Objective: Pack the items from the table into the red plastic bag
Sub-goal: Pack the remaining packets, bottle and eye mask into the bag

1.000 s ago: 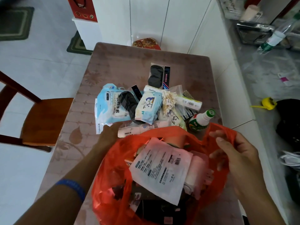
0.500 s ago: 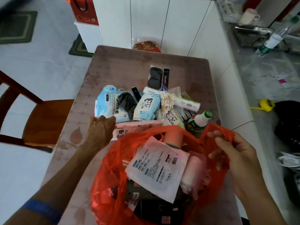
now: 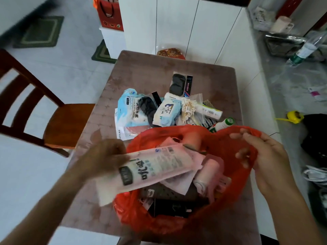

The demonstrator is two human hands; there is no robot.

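Head view: red plastic bag (image 3: 177, 225) holding packets, rolls, dark boxes.
Left hand (image 3: 106, 156) grips pink pouch (image 3: 150, 170) over it; right hand (image 3: 265, 156) pinches rim; packets (image 3: 132, 110) crowd table (image 3: 141, 68).

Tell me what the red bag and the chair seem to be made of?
The red bag looks like thin, slightly glossy plastic film: it crumples, and fingers show through its rim. The chair looks like reddish-brown varnished wood, judging by its slatted back and the shine on its seat.
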